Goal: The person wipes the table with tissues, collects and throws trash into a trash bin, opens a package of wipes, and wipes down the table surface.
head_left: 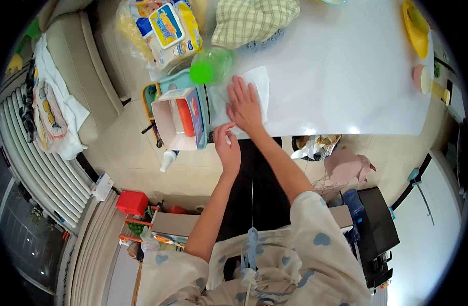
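My right hand [245, 106] lies flat with its fingers spread on a white cloth or tissue [261, 84] near the left end of the white table [341, 76]. My left hand [226, 149] is at the table's front edge beside a light blue tray [204, 112], its fingers slightly bent and nothing visible in them. On the tray stands an open box [165, 118] with something red and white inside. A clear bottle with a green cap [201, 73] lies just beyond my right hand.
Behind the bottle are a wipes pack [167, 26] and a checked cloth [251, 20]. A yellow dish [416, 28] and a pink cup [422, 79] sit at the right edge. Below the table are a bin [315, 147] and a pink object [346, 167].
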A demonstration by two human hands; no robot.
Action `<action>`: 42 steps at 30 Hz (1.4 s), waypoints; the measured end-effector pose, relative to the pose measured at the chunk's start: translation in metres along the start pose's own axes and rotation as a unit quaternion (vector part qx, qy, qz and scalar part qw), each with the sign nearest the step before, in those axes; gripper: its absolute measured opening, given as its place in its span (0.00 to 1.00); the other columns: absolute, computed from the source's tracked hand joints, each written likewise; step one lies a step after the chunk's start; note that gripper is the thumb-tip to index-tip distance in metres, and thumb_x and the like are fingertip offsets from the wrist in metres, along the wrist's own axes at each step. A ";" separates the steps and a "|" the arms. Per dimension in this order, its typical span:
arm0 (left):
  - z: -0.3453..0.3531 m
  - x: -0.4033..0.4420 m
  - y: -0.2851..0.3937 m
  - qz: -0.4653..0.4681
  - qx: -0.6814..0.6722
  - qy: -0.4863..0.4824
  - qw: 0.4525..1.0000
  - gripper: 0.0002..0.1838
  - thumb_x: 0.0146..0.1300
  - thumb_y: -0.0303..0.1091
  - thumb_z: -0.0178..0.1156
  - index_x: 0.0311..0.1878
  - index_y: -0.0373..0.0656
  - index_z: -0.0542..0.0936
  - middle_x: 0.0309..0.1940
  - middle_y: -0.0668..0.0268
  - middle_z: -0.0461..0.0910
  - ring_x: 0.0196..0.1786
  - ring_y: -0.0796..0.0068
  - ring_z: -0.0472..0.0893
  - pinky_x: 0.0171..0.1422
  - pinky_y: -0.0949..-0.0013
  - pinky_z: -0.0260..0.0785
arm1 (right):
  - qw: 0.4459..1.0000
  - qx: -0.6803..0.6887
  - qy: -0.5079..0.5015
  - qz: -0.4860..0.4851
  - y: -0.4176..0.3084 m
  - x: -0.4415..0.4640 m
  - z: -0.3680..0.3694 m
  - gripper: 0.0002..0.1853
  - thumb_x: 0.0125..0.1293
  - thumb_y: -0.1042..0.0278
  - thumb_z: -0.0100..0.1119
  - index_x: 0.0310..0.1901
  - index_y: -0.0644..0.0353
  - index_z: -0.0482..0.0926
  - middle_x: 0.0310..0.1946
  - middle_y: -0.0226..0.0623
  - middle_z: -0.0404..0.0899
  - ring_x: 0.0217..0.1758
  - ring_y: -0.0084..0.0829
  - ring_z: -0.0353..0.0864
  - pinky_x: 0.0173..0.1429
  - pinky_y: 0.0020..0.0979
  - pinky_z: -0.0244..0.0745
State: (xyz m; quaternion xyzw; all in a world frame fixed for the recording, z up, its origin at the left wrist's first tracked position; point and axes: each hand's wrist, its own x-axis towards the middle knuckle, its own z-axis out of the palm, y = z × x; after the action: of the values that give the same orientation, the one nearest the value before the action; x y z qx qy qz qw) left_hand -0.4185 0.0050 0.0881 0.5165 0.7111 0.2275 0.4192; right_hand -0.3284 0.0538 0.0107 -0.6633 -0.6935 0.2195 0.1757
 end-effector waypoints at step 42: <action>0.120 0.069 0.094 0.190 0.033 -0.095 0.977 0.15 0.48 0.13 0.44 0.36 0.38 0.75 0.35 0.61 0.72 0.41 0.66 0.71 0.43 0.74 0.63 | 0.993 0.034 -0.105 0.036 0.198 -0.061 -0.129 0.31 0.49 0.69 0.49 0.60 0.56 0.62 0.63 0.34 0.57 0.68 0.31 0.53 0.68 0.40 0.48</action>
State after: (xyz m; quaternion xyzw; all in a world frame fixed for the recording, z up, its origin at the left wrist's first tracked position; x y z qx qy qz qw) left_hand -0.2756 0.0899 0.0686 0.6753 0.5638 0.2295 0.4165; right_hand -0.0889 0.0074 0.0161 -0.6547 -0.6762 0.3170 0.1164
